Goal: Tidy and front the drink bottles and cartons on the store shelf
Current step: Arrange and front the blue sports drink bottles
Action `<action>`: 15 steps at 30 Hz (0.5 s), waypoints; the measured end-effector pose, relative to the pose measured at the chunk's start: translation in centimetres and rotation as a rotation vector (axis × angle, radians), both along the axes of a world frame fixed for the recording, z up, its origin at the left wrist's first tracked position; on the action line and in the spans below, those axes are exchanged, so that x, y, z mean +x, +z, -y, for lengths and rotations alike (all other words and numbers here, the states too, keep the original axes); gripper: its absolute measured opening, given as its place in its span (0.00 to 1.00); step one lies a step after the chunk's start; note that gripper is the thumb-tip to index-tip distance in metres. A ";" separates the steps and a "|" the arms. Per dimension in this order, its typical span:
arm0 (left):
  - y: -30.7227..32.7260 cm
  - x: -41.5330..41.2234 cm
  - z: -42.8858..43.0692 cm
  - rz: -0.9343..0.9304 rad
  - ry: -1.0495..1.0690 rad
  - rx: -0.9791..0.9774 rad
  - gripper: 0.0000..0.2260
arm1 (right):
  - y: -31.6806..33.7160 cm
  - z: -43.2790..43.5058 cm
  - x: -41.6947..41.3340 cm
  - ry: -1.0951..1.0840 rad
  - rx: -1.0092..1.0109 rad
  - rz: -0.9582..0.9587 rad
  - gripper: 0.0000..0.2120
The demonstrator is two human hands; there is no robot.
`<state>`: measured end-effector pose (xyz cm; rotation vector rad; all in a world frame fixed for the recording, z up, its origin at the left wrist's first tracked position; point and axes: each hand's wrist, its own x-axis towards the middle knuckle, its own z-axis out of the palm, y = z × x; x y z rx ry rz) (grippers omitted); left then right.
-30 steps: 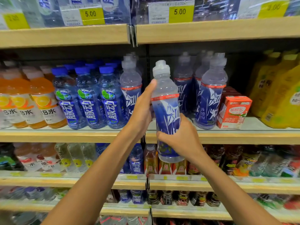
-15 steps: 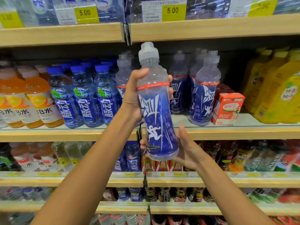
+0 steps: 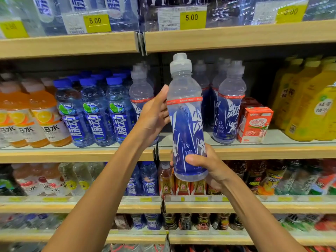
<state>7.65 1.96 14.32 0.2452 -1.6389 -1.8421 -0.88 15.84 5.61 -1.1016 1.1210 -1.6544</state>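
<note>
Standing behind the held bottle (image 3: 187,124) are matching bottles (image 3: 229,113), red carton (image 3: 254,124).

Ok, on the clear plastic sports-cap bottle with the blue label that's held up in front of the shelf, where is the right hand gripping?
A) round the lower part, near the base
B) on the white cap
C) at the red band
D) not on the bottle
A: the right hand curls round the lower part of the clear plastic sports-cap bottle with the blue label, near its base, while the left hand holds it higher up.
</note>
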 end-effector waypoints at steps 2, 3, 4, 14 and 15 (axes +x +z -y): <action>0.2 0.4 -0.2 -0.021 0.182 -0.116 0.14 | 0.1 -0.1 0.0 -0.130 -0.006 -0.057 0.23; 0.4 0.5 -0.5 -0.027 0.258 -0.164 0.13 | 0.0 0.0 0.1 -0.198 -0.005 -0.084 0.21; 0.4 0.5 -0.9 -0.028 0.309 -0.195 0.14 | -0.1 0.1 0.2 -0.266 -0.006 -0.123 0.20; -0.2 -1.9 -4.3 -0.049 0.615 -0.084 0.19 | -2.1 1.2 3.7 -0.710 0.065 -0.443 0.32; -0.3 -1.9 -4.3 -0.072 0.635 -0.072 0.18 | -2.2 1.3 3.9 -0.689 0.060 -0.438 0.32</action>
